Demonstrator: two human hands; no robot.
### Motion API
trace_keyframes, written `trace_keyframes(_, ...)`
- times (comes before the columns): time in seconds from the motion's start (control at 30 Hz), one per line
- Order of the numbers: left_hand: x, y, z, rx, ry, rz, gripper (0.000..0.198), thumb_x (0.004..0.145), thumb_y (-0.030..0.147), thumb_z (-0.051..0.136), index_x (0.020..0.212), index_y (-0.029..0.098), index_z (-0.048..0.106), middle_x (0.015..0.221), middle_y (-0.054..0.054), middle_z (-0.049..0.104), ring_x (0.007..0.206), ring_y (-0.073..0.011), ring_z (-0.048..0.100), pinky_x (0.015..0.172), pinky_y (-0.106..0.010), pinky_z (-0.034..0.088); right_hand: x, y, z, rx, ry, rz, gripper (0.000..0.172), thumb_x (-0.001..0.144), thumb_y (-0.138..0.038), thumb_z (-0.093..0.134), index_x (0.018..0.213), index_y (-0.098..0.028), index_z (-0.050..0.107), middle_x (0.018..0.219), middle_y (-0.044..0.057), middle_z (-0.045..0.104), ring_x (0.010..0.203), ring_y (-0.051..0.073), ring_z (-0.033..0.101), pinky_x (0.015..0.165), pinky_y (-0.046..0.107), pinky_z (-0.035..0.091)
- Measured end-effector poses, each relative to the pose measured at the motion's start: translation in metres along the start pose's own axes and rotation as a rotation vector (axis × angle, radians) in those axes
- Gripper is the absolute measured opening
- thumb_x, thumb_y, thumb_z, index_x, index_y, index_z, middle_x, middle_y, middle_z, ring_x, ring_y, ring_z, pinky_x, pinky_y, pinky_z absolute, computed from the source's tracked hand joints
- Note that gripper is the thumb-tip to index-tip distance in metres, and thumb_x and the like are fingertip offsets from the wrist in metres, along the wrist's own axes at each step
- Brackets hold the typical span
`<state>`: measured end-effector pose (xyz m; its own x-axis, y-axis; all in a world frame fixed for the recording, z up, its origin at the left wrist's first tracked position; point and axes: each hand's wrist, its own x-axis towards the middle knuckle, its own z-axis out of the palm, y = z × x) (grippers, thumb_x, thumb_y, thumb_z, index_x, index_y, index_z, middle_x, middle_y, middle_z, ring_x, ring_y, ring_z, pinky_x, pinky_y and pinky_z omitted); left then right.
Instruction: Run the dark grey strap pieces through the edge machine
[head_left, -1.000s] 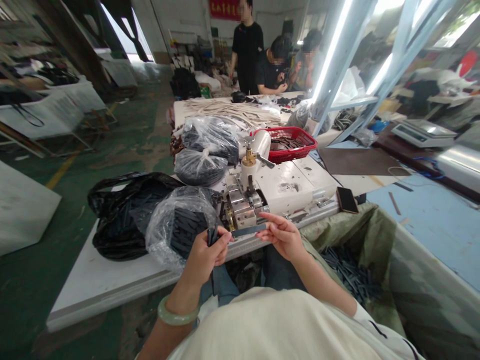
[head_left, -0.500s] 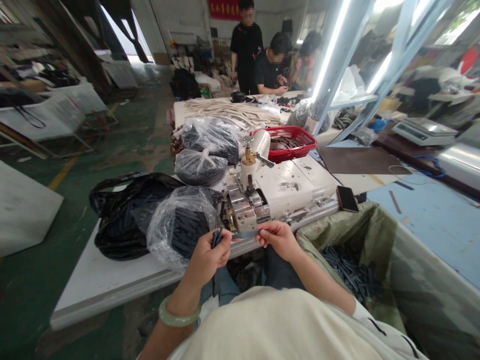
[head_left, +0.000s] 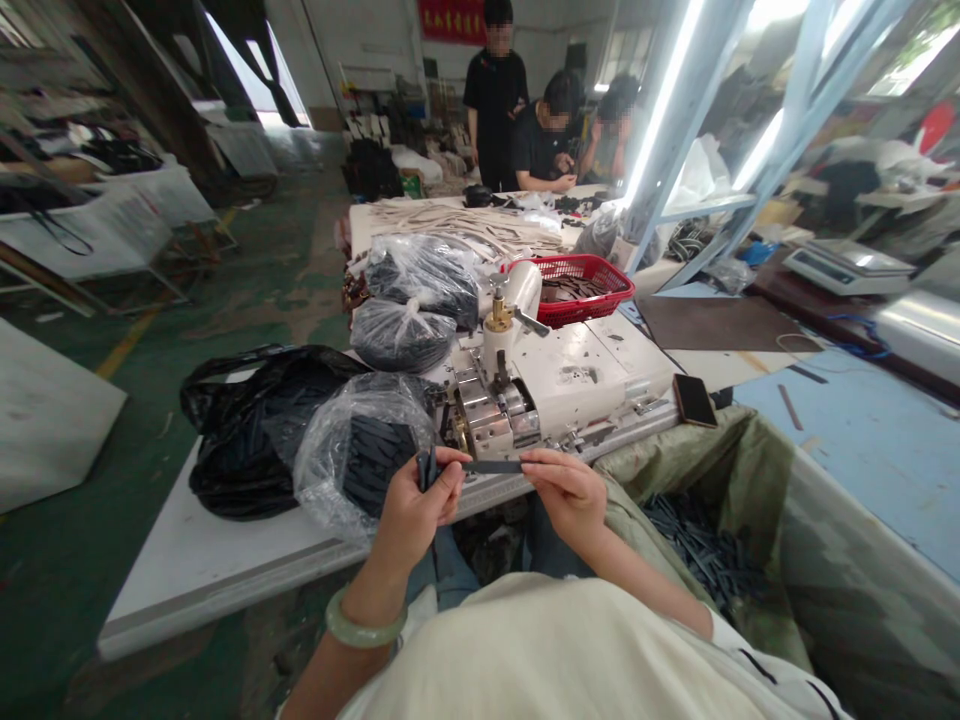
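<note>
A short dark strip (head_left: 493, 467) is stretched level between my two hands, just in front of the machine (head_left: 495, 400). My left hand (head_left: 421, 495) pinches its left end and also grips several more dark strips in the palm. The fingers of my right hand (head_left: 566, 490) are closed on the strip's right end. Left of my left hand, an opened clear plastic bag (head_left: 322, 455) holds a pile of similar dark strips (head_left: 379, 450). Beside it, a black plastic bag (head_left: 247, 470) also contains dark strips.
Tied clear bags (head_left: 405, 335) and a red basket (head_left: 600, 308) stand behind the machine. A phone (head_left: 694, 400) lies at its right end. On my right, a green cloth-lined bin (head_left: 622, 490) holds many strips. Several people (head_left: 495, 100) are at a far table.
My right hand has turned so its fingers lie over the strip's end, and the strip now looks darker and more edge-on. My left hand has shifted slightly.
</note>
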<state>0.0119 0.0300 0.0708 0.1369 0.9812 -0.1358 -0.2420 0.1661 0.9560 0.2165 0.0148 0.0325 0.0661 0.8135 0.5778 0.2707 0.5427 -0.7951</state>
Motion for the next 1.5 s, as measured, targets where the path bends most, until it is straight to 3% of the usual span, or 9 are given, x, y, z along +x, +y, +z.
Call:
trace_keyframes(0.13, 0.0, -0.001, 0.0, -0.026, -0.005, 0.036, 0.022, 0.077, 0.035, 0.071, 0.087, 0.017, 0.063, 0.051, 0.007, 0.045, 0.037, -0.0024, 0.03, 0.036, -0.016, 0.024, -0.002, 0.002, 0.01, 0.2, 0.059, 0.236, 0.014, 0.078, -0.021, 0.071, 0.09, -0.028, 0.075, 0.095, 0.005, 0.075, 0.089, 0.023, 0.069, 0.079, 0.038, 0.056)
trace_keyframes(0.37, 0.0, -0.004, -0.001, 0.022, 0.03, 0.084, 0.022, 0.077, 0.037, 0.07, 0.087, 0.018, 0.064, 0.055, 0.005, 0.05, 0.038, -0.004, 0.032, 0.037, -0.018, 0.026, -0.005, 0.008, 0.019, 0.542, 0.065, 0.454, 0.045, 0.072, -0.021, 0.076, 0.115, -0.026, 0.063, 0.096, 0.005, 0.074, 0.087, 0.021, 0.069, 0.075, 0.034, 0.056)
trace_keyframes(0.47, 0.001, -0.003, -0.002, 0.164, 0.057, 0.111, 0.021, 0.079, 0.039, 0.066, 0.085, 0.019, 0.063, 0.055, 0.005, 0.049, 0.039, -0.0065, 0.034, 0.039, -0.02, 0.028, 0.001, 0.01, 0.014, 0.354, -0.07, 0.386, 0.034, 0.08, -0.026, 0.069, 0.113, -0.024, 0.064, 0.1, 0.007, 0.072, 0.09, 0.022, 0.068, 0.076, 0.034, 0.054)
trace_keyframes(0.63, 0.009, -0.009, 0.001, 0.711, 0.18, 0.251, 0.019, 0.08, 0.033, 0.061, 0.066, 0.02, 0.06, 0.056, 0.001, 0.057, 0.056, -0.0158, 0.053, 0.058, -0.025, 0.039, 0.006, 0.008, 0.019, -0.225, -0.644, 0.167, 0.034, 0.089, -0.031, 0.058, 0.12, -0.019, 0.061, 0.1, 0.011, 0.071, 0.09, 0.025, 0.066, 0.078, 0.036, 0.05)
trace_keyframes(0.83, 0.021, -0.029, -0.007, 0.699, 0.282, 0.148, 0.02, 0.077, 0.035, 0.061, 0.062, 0.022, 0.057, 0.05, 0.0, 0.055, 0.05, -0.0178, 0.051, 0.052, -0.026, 0.036, -0.007, 0.014, 0.051, -0.635, -0.587, 0.04, 0.041, 0.097, -0.031, 0.042, 0.135, -0.017, 0.049, 0.1, 0.014, 0.068, 0.083, 0.024, 0.064, 0.069, 0.031, 0.048)
trace_keyframes(0.97, 0.024, -0.038, -0.018, 0.472, 0.255, 0.001, 0.026, 0.074, 0.041, 0.065, 0.061, 0.022, 0.053, 0.042, 0.003, 0.047, 0.037, -0.0146, 0.043, 0.041, -0.025, 0.029, 0.0, 0.023, 0.056, -0.625, -0.625, -0.058, 0.031, 0.097, -0.03, 0.042, 0.119, -0.019, 0.062, 0.09, 0.012, 0.067, 0.078, 0.022, 0.062, 0.066, 0.029, 0.044)
trace_keyframes(1.13, 0.024, -0.042, -0.024, 0.344, 0.285, -0.064, 0.031, 0.072, 0.048, 0.068, 0.064, 0.022, 0.052, 0.042, 0.006, 0.044, 0.033, -0.011, 0.039, 0.036, -0.022, 0.026, 0.018, 0.038, 0.054, -0.067, -0.554, 0.409, 0.028, 0.087, -0.033, 0.059, 0.064, -0.017, 0.062, 0.055, 0.001, 0.055, 0.054, 0.014, 0.049, 0.053, 0.024, 0.033)
trace_keyframes(1.27, 0.023, -0.038, -0.028, 0.227, 0.293, -0.104, 0.037, 0.07, 0.051, 0.07, 0.07, 0.02, 0.051, 0.046, 0.009, 0.043, 0.035, -0.0068, 0.036, 0.034, -0.018, 0.024, 0.031, 0.055, 0.055, 0.406, -0.275, 0.914, 0.043, 0.079, -0.055, 0.059, 0.058, -0.02, 0.048, 0.041, -0.009, 0.03, 0.036, 0.007, 0.024, 0.038, 0.021, 0.017)
trace_keyframes(1.5, 0.02, -0.033, -0.029, 0.098, 0.262, -0.124, 0.043, 0.067, 0.053, 0.072, 0.069, 0.018, 0.047, 0.05, 0.009, 0.043, 0.035, -0.0034, 0.033, 0.032, -0.015, 0.023, 0.048, 0.063, 0.052, 0.551, -0.127, 1.042, 0.042, 0.071, -0.057, 0.064, 0.062, -0.021, 0.043, 0.042, -0.013, 0.027, 0.033, 0.003, 0.017, 0.033, 0.017, 0.008)
